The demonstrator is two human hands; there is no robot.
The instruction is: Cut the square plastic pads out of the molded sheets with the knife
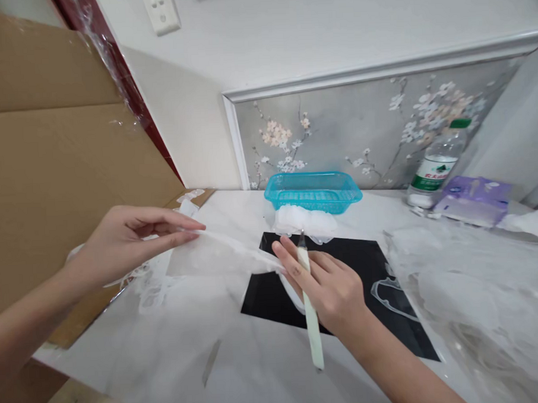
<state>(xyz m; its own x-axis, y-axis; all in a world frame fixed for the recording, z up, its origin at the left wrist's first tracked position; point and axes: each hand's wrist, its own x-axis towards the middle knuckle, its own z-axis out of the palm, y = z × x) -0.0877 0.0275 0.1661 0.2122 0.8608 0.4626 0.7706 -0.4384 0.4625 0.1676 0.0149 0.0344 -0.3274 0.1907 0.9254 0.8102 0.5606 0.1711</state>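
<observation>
A thin, translucent white sheet (pixel 226 251) is stretched between my two hands, above the table. My left hand (pixel 119 240) pinches its left end between thumb and fingers. At the other end, the fingertips of my right hand (pixel 330 282) grip the sheet. A slim pen-like tool (pixel 312 318) with a pale green handle and a metal tip is tucked between the fingers of that hand, tip pointing away from me. Beneath lies a black mat (pixel 351 257), partly hidden by the right hand. A clear, curved outline-shaped scrap (pixel 393 300) rests on the mat's right side.
Behind the mat are a white stack of soft-looking pieces (pixel 303 221) and a blue plastic basket (pixel 313 190). A water bottle (pixel 434 167) and a purple packet (pixel 474 198) stand back right. Clear plastic sheets (pixel 469 294) cover the right side. Cardboard (pixel 53 151) rises at left.
</observation>
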